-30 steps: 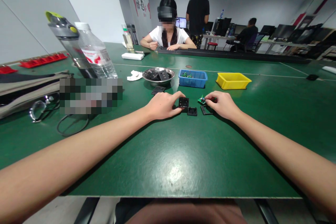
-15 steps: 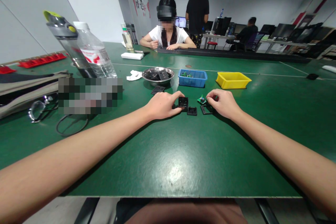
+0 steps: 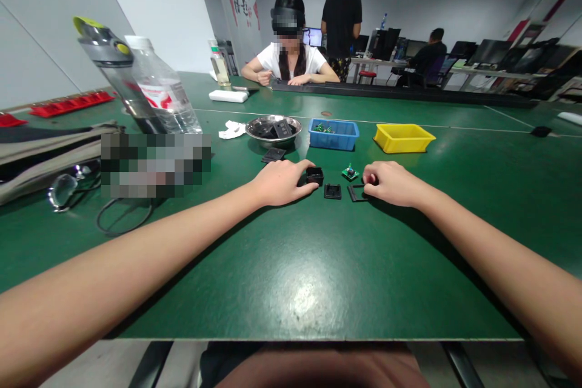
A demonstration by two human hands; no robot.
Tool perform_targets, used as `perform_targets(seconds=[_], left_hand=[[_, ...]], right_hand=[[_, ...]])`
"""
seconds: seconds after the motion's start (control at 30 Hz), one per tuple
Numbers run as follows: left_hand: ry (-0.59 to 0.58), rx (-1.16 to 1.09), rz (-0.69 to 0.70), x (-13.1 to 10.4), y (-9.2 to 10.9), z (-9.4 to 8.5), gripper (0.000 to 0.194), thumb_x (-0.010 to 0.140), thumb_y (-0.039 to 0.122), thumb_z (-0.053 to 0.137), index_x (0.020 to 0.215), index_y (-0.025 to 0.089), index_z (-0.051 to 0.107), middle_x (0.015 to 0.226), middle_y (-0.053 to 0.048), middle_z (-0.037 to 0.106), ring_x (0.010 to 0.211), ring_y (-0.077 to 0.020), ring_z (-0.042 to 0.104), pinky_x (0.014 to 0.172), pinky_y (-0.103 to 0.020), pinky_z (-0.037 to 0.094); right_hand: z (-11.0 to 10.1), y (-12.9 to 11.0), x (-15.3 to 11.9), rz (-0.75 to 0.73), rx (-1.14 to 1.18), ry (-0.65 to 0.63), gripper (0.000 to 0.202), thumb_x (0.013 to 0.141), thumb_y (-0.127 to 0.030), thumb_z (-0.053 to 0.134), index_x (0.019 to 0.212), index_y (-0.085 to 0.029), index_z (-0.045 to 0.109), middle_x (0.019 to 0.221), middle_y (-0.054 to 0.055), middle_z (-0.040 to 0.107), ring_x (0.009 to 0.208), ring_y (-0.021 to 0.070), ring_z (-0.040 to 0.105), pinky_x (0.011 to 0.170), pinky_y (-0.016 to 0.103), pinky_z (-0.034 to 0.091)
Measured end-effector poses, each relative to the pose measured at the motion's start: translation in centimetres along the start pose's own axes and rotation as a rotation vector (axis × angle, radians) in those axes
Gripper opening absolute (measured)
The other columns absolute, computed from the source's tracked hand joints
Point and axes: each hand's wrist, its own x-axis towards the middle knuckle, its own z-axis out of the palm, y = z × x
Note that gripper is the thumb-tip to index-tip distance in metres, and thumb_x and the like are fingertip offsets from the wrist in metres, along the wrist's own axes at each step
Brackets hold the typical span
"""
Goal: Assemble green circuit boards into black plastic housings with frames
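Note:
My left hand (image 3: 282,182) grips a small black plastic box (image 3: 314,177) between thumb and fingers, its hollow side facing up. At the right, the fingers of my right hand (image 3: 391,184) are pinched at the right end of a thin black plastic frame (image 3: 355,193), hiding that end. A green circuit board (image 3: 350,173) lies just beyond the frame. Between the hands a square black cover (image 3: 333,192) rests on the table. Flat black plastic pieces (image 3: 273,155) lie behind my left hand.
A steel bowl (image 3: 254,138) of black parts, a blue bin (image 3: 334,141) with green boards and a yellow bin (image 3: 404,144) stand beyond my hands. Bottles (image 3: 168,100) and glasses (image 3: 66,191) are at the left. A person wearing a headset (image 3: 288,21) sits opposite.
My right hand has moved from beside the circuit board toward me, to the black frame. The board stays on the table. The box in my left hand has tilted.

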Motion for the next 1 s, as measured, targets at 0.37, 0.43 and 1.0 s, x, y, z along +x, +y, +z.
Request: perform_targets(seconds=[0.37,0.43,1.0], left_hand=[[0.163,-0.037,0.118,-0.4,0.3,-0.4,0.04,0.098,0.044,0.049,0.126,0.018,0.059,0.069,-0.002,0.07,0.059,-0.0204,0.066,0.057,-0.027,0.043],[0.215,-0.037,0.187,-0.6,0.5,-0.3,0.036,0.099,0.044,0.047,0.119,0.019,0.062,0.064,0.0,0.067,0.056,-0.0186,0.064,0.055,-0.026,0.041],[0.203,-0.056,0.414,-1.0,1.1,-0.1,0.059,0.096,0.065,0.05,0.134,0.02,0.053,0.072,-0.001,0.072,0.062,-0.0202,0.069,0.057,-0.028,0.04]], right_hand=[[0.6,-1.5,-0.3,-0.072,0.134,0.067,0.011,0.075,-0.019,0.062,0.068,-0.022,0.055,0.063,-0.001,0.06,0.058,0.0159,0.052,0.059,0.027,0.033],[0.5,-1.7,-0.4,-0.085,0.166,0.094,0.012,0.073,-0.017,0.062,0.066,-0.022,0.054,0.06,-0.002,0.058,0.055,0.0146,0.051,0.058,0.026,0.033],[0.9,-3.8,-1.4,-0.374,0.382,0.466,0.01,0.084,-0.017,0.059,0.079,-0.02,0.067,0.072,0.002,0.062,0.062,0.0138,0.057,0.06,0.025,0.044]])
